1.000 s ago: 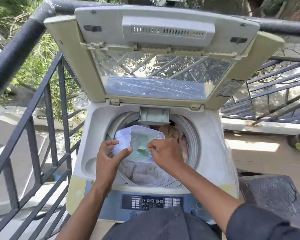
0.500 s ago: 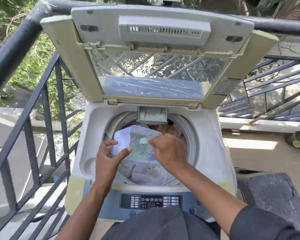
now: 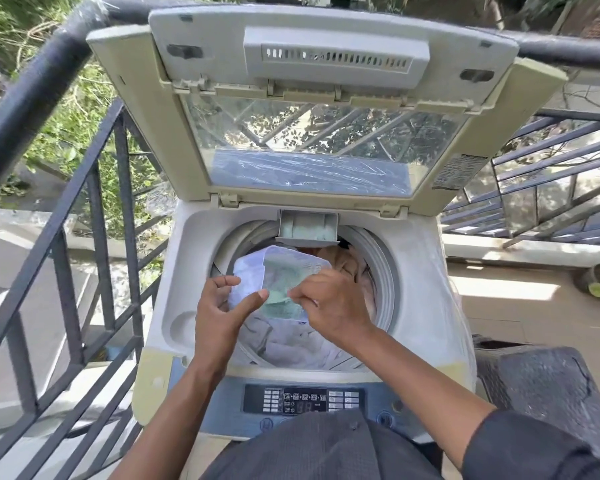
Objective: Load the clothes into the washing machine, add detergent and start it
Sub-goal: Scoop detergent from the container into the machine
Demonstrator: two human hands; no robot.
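Head view: detergent pouch [image 3: 278,282] upright, tilted; left hand [image 3: 222,308] gripping; right hand [image 3: 329,303] pinching.

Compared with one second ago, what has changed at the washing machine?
Little. The right hand has drawn its small green scoop back inside the translucent plastic detergent box, toward the person. The left hand grips the box as before; the clothes in the drum and the open lid are unchanged.
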